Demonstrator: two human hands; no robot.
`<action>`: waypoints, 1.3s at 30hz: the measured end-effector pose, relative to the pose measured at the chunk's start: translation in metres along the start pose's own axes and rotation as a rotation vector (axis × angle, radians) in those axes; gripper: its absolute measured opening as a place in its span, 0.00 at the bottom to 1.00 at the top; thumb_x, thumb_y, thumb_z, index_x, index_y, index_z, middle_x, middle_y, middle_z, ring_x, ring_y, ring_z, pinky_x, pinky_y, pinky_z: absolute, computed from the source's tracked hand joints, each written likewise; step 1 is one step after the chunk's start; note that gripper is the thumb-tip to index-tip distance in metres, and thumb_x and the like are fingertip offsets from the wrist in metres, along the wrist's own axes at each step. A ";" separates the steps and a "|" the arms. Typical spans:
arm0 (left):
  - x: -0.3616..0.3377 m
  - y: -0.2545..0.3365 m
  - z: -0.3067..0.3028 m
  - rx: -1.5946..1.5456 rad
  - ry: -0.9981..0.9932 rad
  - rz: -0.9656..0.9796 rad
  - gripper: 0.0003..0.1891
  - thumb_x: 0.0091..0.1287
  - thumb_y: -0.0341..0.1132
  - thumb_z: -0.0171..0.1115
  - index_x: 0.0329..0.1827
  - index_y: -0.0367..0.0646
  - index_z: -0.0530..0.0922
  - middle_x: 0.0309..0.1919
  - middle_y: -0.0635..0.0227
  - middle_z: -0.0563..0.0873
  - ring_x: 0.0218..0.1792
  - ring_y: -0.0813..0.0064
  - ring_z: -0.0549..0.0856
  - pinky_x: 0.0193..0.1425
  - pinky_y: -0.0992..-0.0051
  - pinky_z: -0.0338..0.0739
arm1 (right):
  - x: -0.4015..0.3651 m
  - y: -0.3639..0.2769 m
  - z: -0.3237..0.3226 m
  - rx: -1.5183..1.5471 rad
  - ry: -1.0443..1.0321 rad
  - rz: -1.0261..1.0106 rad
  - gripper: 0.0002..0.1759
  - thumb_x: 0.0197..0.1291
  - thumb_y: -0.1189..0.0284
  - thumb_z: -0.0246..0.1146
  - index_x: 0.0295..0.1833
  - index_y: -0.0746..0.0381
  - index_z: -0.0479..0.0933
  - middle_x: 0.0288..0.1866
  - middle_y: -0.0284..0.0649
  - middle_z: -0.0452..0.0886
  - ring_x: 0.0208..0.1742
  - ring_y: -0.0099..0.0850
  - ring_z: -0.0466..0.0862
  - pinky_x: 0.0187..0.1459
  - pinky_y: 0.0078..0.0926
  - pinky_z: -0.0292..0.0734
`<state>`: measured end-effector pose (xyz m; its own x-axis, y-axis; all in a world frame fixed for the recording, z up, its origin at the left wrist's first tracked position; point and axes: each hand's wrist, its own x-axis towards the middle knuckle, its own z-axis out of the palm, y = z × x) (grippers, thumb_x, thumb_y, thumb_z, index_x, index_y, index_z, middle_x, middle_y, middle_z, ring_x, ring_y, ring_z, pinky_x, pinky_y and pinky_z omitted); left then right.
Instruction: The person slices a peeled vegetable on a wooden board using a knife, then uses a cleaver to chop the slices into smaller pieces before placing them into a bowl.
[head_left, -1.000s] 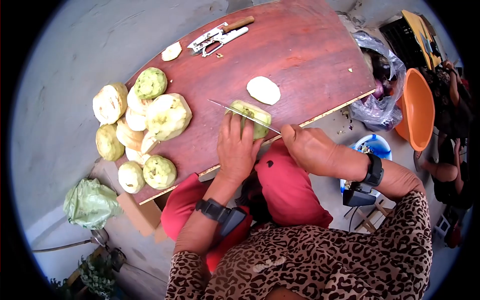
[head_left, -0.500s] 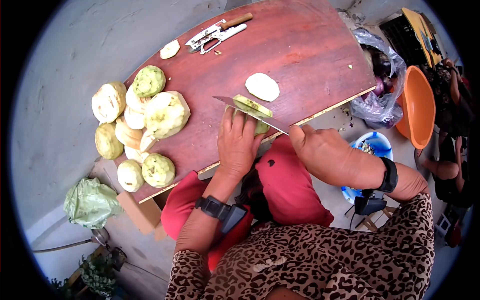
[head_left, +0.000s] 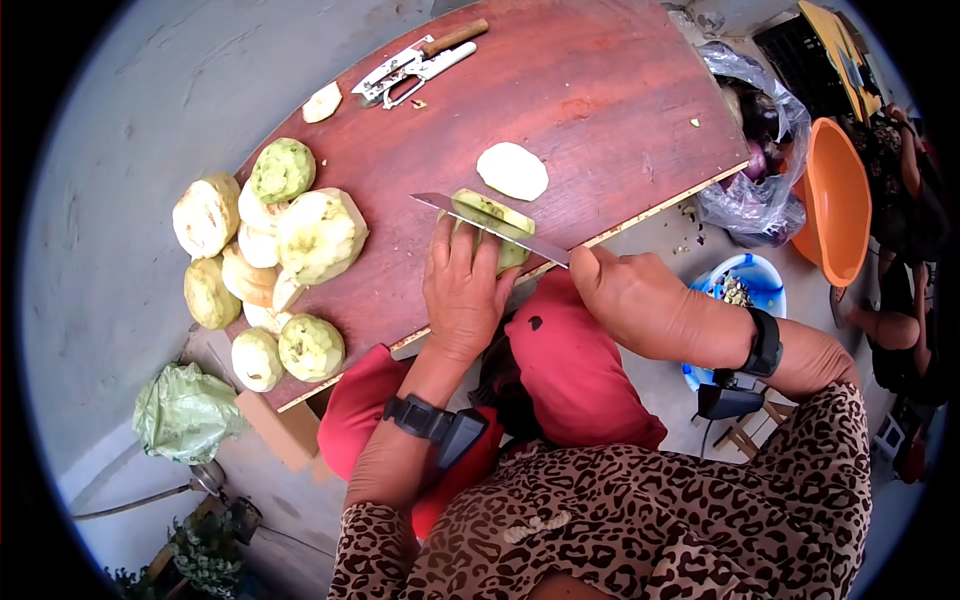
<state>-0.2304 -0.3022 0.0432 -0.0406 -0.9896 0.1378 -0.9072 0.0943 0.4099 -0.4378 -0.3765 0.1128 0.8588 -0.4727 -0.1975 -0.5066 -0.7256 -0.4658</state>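
A peeled, pale green eggplant (head_left: 492, 208) lies on the reddish-brown table (head_left: 600, 130) near its front edge. My left hand (head_left: 462, 295) is closed on it, fingers pressed against its near side. My right hand (head_left: 632, 300) grips a kitchen knife, its handle hidden in my fist. The long knife blade (head_left: 545, 249) crosses the eggplant just ahead of my left fingertips. Beyond the blade, a pale oval slice (head_left: 513, 171) rests flat on the wood. Several peeled eggplants (head_left: 322, 238) are heaped to the left.
A wooden-handled blade (head_left: 455, 37) and a white-handled peeler (head_left: 448, 62) lie at the back, near a small cut piece (head_left: 322, 103). To the right are a plastic bag (head_left: 770, 205) of dark purple vegetables, an orange basin (head_left: 838, 205) and a blue-white bucket (head_left: 765, 285) with scraps. Another person sits far right.
The view has shifted slightly, so the table's things sit a little further left. My hands, the knife and the eggplant keep nearly the same arrangement.
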 end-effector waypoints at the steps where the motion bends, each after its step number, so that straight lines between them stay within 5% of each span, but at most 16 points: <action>1: 0.000 -0.001 0.001 0.001 0.000 0.004 0.30 0.52 0.36 0.73 0.59 0.37 0.75 0.60 0.51 0.74 0.63 0.42 0.71 0.65 0.52 0.70 | 0.000 0.000 0.001 -0.003 0.031 -0.010 0.11 0.51 0.81 0.59 0.39 0.69 0.65 0.27 0.52 0.80 0.29 0.49 0.85 0.27 0.42 0.80; 10: 0.000 -0.001 0.000 0.005 0.014 0.037 0.32 0.51 0.37 0.74 0.60 0.37 0.74 0.59 0.51 0.73 0.63 0.41 0.71 0.65 0.52 0.71 | 0.007 0.007 0.006 0.078 -0.056 0.008 0.09 0.54 0.80 0.57 0.39 0.69 0.64 0.30 0.55 0.80 0.29 0.51 0.84 0.27 0.44 0.79; 13: -0.001 -0.003 -0.001 0.006 0.001 0.028 0.33 0.51 0.37 0.74 0.60 0.37 0.74 0.60 0.51 0.73 0.63 0.41 0.71 0.64 0.52 0.71 | 0.005 0.007 0.017 0.050 0.005 -0.001 0.17 0.47 0.83 0.60 0.42 0.70 0.61 0.29 0.53 0.78 0.27 0.51 0.81 0.25 0.44 0.76; 39: -0.008 -0.003 0.005 -0.006 0.058 0.050 0.33 0.52 0.34 0.75 0.62 0.38 0.72 0.61 0.50 0.71 0.66 0.42 0.68 0.67 0.52 0.67 | 0.045 0.036 0.064 0.126 0.082 0.023 0.09 0.57 0.78 0.56 0.42 0.69 0.66 0.29 0.55 0.82 0.33 0.54 0.85 0.33 0.48 0.79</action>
<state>-0.2293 -0.2949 0.0359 -0.0619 -0.9757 0.2102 -0.9022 0.1447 0.4062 -0.4128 -0.3918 0.0320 0.8356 -0.5310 -0.1409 -0.5077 -0.6483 -0.5674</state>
